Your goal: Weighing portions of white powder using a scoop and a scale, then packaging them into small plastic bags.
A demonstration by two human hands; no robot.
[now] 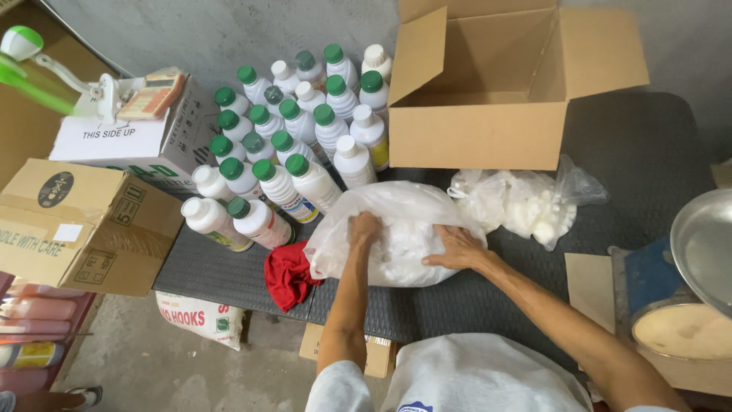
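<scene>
A large clear plastic bag (396,210) full of small white pieces lies on the dark mat (213,271) in front of me. My left hand (364,229) is curled with its fingers pushed into the bag's top. My right hand (457,248) rests flat against the bag's right side, fingers spread. A red cloth (288,275) lies against the bag's left edge. A second, smaller clear bag (526,204) of white pieces lies just to the right.
Several white bottles with green or white caps (293,137) stand behind the bag. An open cardboard box (488,91) stands at the back right. Closed cartons (84,225) sit at left. A metal scale pan (705,244) is at right.
</scene>
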